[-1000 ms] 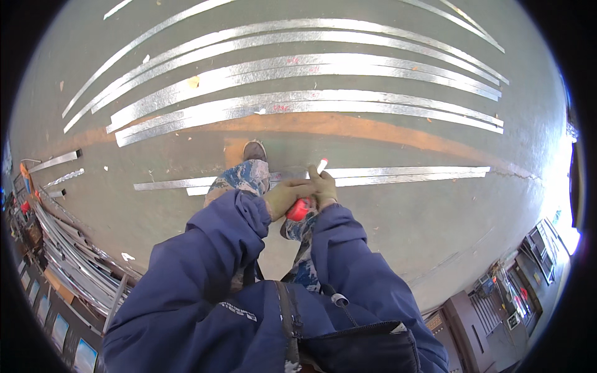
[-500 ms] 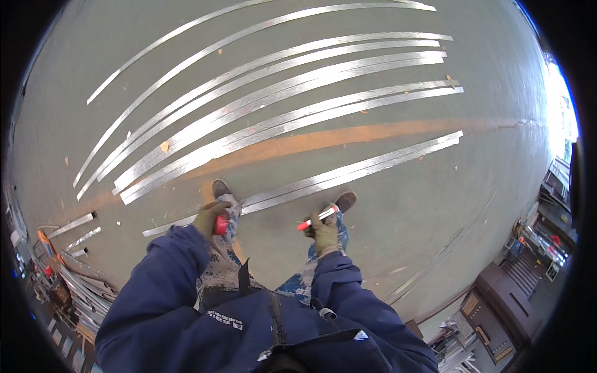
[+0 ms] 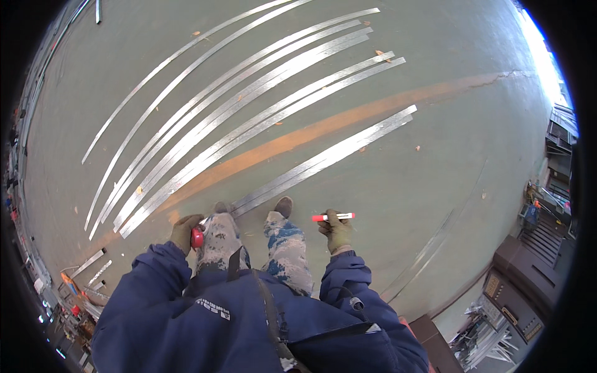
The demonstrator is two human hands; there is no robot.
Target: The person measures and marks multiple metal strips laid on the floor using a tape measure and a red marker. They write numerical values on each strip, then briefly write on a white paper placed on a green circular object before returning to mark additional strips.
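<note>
My left hand (image 3: 184, 235), in an olive glove, is closed round a rounded red tool that looks like a tape measure (image 3: 197, 237), beside my left leg. In front of my right thigh and out to its right, my gloved right hand (image 3: 337, 234) grips a red-and-white marker pen (image 3: 334, 217), held nearly level across the fingers. Close ahead of my feet, a pair of long shiny metal strips (image 3: 323, 155) lies side by side on the floor. Beyond an orange floor line, several more long metal strips (image 3: 249, 127) lie roughly parallel. Neither hand touches a strip.
An orange painted line (image 3: 292, 140) crosses the grey-green floor (image 3: 398, 186). Small dry leaves are scattered about. Short metal pieces (image 3: 89, 263) and clutter lie at the left. Dark brown machinery (image 3: 516, 292) and piled metal scraps (image 3: 488, 332) stand at the lower right.
My view has turned, so the strips now slant more steeply and sit further left. My right hand has moved out to the right of my legs with the marker pen, which is now nearly level.
</note>
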